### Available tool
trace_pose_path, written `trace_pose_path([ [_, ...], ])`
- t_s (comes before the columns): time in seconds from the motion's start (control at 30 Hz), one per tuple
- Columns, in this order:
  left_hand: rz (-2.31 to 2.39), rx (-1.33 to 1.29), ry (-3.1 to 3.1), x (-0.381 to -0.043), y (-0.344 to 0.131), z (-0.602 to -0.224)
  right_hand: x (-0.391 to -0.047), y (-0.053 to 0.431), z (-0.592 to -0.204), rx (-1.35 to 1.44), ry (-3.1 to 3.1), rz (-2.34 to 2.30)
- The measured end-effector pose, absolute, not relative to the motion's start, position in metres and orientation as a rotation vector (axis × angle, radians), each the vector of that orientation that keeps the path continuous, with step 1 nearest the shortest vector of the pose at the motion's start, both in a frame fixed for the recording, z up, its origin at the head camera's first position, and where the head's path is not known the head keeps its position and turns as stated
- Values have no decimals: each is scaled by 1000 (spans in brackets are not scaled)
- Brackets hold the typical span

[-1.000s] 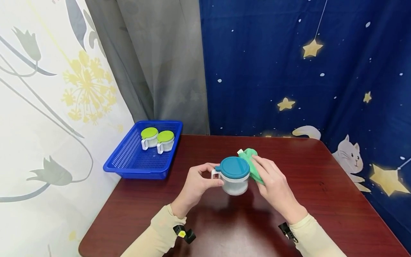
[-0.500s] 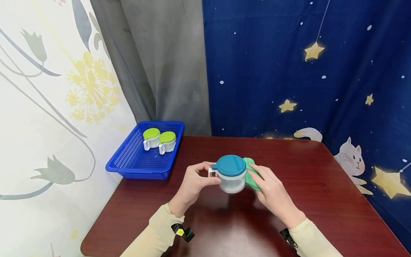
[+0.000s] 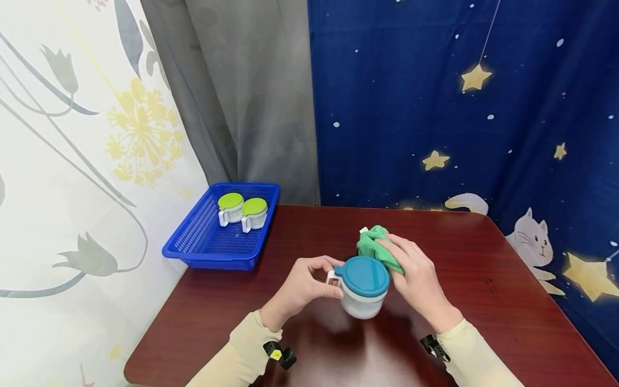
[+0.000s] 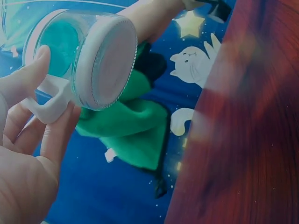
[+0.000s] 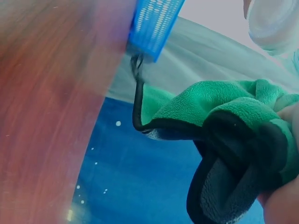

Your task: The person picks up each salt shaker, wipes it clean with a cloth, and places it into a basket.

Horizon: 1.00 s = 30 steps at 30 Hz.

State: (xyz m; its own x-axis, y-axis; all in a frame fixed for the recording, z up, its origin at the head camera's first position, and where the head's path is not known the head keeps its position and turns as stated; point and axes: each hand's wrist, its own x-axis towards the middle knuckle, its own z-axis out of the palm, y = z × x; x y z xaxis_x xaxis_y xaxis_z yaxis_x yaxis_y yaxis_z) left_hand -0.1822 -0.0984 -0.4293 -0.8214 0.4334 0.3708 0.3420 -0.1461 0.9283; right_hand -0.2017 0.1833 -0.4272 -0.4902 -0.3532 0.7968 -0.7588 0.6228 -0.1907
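Observation:
A clear seasoning jar (image 3: 364, 306) with a blue lid (image 3: 366, 276) and a white handle is held above the table. My left hand (image 3: 307, 285) pinches it by the handle (image 4: 52, 100), thumb on one side and fingers on the other. In the left wrist view the jar is tipped, its round base turned to the camera. My right hand (image 3: 418, 277) grips a bunched green cloth (image 3: 374, 244) at the jar's far right side. Dark trim edges the cloth (image 5: 219, 105) in the right wrist view, where a loose corner with a loop hangs out.
A blue plastic basket (image 3: 208, 260) stands at the table's back left. Inside it are two jars with lime-green lids, one jar (image 3: 231, 208) beside the other jar (image 3: 254, 214). The dark red table (image 3: 464, 301) ends at curtains behind.
The jar first shifts slightly left, then comes lower and to the right, its lid tilting toward the camera. The cloth moves from the jar's right side to above its far right edge.

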Motion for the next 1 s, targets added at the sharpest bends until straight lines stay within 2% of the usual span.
trace_pose_path([
  [0.4, 2161, 956, 1972, -181, -96, -431, -200, 179, -424, 991, -2083, 832],
  [0.6, 2249, 947, 1897, -182, -93, -434, -203, 174, -425, 1026, -2131, 1063],
  [0.8, 2284, 900, 1900, -180, -92, -437, -202, 172, -434, 989, -2298, 1263],
  [1.0, 2349, 872, 1887, -182, -96, -435, -202, 177, -447, 1048, -2369, 1206],
])
